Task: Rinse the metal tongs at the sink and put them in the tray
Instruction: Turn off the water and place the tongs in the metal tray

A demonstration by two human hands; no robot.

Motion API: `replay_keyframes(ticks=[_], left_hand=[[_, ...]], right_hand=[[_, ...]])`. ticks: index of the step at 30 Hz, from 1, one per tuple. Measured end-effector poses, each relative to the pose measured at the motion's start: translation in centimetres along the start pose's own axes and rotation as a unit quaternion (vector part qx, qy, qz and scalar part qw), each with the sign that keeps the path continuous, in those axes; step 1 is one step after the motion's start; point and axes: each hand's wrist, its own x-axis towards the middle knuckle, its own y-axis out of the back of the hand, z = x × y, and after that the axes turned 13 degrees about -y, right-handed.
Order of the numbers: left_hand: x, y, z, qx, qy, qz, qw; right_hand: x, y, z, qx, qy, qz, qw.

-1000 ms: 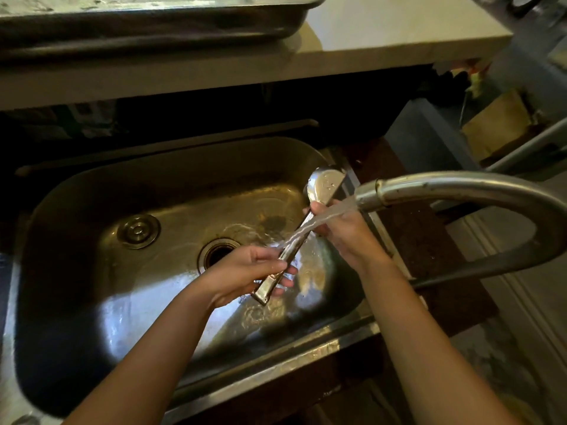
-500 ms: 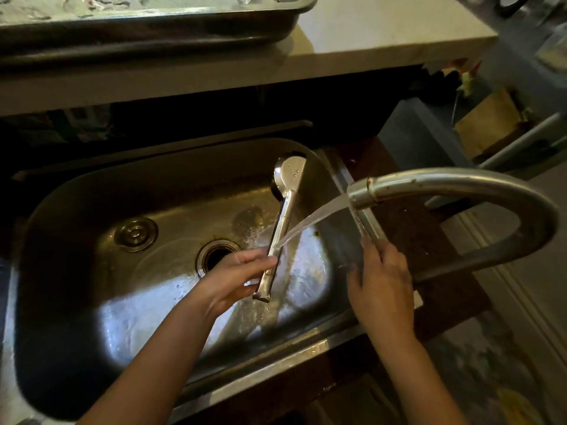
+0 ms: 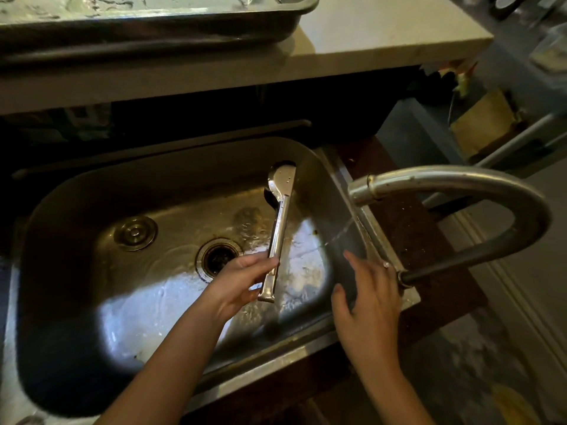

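My left hand (image 3: 237,279) grips the metal tongs (image 3: 279,228) near their hinge end, over the steel sink (image 3: 92,210). The closed tongs point away from me, their flat tip near the sink's far right wall. My right hand (image 3: 366,305) rests empty on the sink's right rim, fingers spread, close to the base of the curved faucet (image 3: 454,179). Only a thin trickle of water (image 3: 340,233) falls from the spout, to the right of the tongs. A metal tray (image 3: 153,23) sits on the pale counter (image 3: 383,35) above the sink.
The sink has a dark drain (image 3: 218,256) and a round stopper (image 3: 135,233) on its wet floor. The faucet arches over the right rim. To the right lie a grey ledge, a cardboard piece (image 3: 478,124) and clutter.
My right hand let go of the tongs and dropped to the sink's right rim. The left hand swung the tongs upright and out of the stream. The water flow shrank to a trickle.
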Motion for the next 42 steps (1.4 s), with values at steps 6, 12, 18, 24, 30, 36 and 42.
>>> replay_keyframes(ticks=[6, 12, 18, 24, 30, 36, 42], left_hand=[[-1.4, -0.5, 0.2, -0.006, -0.006, 0.022, 1.0], [-4.7, -0.7, 1.8, 0.031, -0.086, 0.097, 0.991], [-8.7, -0.9, 3.7, 0.189, -0.218, 0.166, 0.943], [-11.4, 2.0, 7.0, 0.118, -0.194, 0.139, 0.964], [-11.4, 5.1, 9.4, 0.091, -0.129, 0.136, 0.978], [-11.4, 7.2, 6.2, -0.042, 0.033, 0.186, 0.981], [-11.1, 8.3, 3.9, -0.083, 0.079, 0.224, 0.968]], right_hand=[[-0.6, 0.6, -0.7, -0.071, 0.038, 0.074, 0.994], [0.3, -0.8, -6.0, 0.087, -0.039, -0.141, 0.985], [1.3, -1.5, -11.2, 0.117, -0.025, -0.236, 0.964], [1.3, -0.9, -13.8, 0.168, 0.002, -0.353, 0.92], [1.2, -2.1, -15.3, 0.217, -0.029, -0.498, 0.839], [-0.2, -6.8, -13.4, 0.239, -0.284, -0.596, 0.712], [-1.1, -9.4, -12.2, 0.268, -0.363, -0.591, 0.668]])
